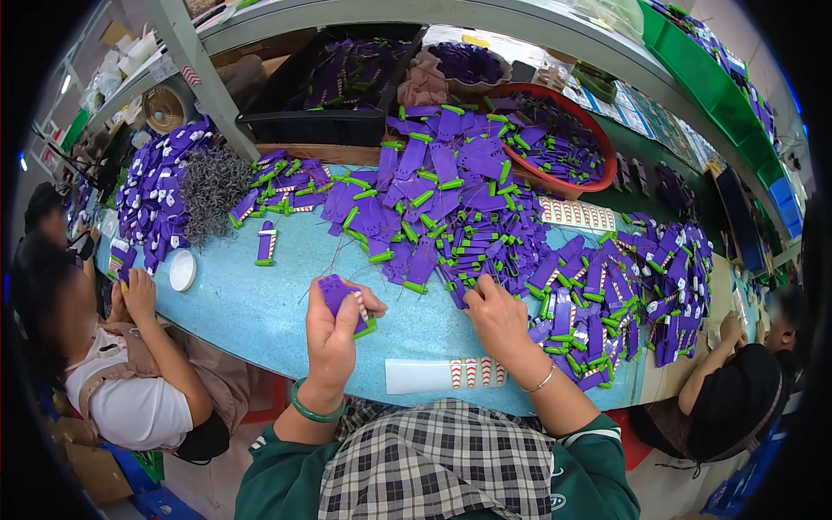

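Note:
My left hand (329, 329) is closed around a flat purple plastic piece (333, 293) with a green end and a striped sticker on it, held up over the blue table. Fingers bent together, my right hand (501, 319) is at the near edge of a large heap of purple-and-green pieces (433, 199); whatever its fingertips hold is hidden. Below it, by the front edge, lies a white backing strip (418, 376) bearing several red-and-yellow chevron stickers. To the right spreads another pile of purple pieces (598, 295), many with striped stickers.
A red tub (607, 143) and a black crate (260, 128) of purple parts stand at the back. A sticker sheet (579, 215) lies behind the right pile. Leftward are tangled grey wires (217, 191) and a white lid (182, 270). Co-workers sit at both sides.

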The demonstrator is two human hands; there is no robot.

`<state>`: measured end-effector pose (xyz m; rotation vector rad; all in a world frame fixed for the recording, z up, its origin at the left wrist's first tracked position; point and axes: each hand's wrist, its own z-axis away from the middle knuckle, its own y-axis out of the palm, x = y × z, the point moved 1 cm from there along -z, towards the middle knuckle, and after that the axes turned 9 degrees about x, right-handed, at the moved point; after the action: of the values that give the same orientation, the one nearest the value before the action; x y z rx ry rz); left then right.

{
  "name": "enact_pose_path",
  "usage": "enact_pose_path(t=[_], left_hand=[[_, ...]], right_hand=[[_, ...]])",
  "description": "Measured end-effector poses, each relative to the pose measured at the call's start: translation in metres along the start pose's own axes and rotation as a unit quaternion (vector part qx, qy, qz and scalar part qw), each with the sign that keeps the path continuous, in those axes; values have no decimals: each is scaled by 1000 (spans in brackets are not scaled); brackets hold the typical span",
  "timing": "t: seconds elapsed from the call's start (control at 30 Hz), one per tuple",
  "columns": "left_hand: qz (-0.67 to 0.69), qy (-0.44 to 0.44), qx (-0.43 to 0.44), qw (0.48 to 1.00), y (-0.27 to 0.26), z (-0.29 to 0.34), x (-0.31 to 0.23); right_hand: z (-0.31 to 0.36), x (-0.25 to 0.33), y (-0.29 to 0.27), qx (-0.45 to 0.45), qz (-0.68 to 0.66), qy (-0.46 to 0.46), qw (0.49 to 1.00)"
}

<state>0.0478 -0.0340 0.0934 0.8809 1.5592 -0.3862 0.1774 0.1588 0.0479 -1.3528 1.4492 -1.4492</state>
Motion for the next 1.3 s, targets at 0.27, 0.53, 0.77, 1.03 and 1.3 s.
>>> enact_pose_path(t=[0.27, 0.53, 0.77, 1.03, 1.3], left_hand=[[-89, -114, 117, 983, 23, 15, 45], [-221, -104, 303, 921, 63, 25, 52], [-290, -32, 320, 901, 65, 29, 53], [-205, -193, 350, 893, 72, 35, 54], [-458, -63, 281, 841, 61, -18, 69]], right_hand=[[15, -2, -25, -11, -349, -50, 936], [45, 17, -35, -14, -469, 41, 882], [54, 26, -35, -51, -424, 47, 903], [61, 24, -29, 16, -476, 89, 875], [70, -70, -76, 31, -346, 134, 928]])
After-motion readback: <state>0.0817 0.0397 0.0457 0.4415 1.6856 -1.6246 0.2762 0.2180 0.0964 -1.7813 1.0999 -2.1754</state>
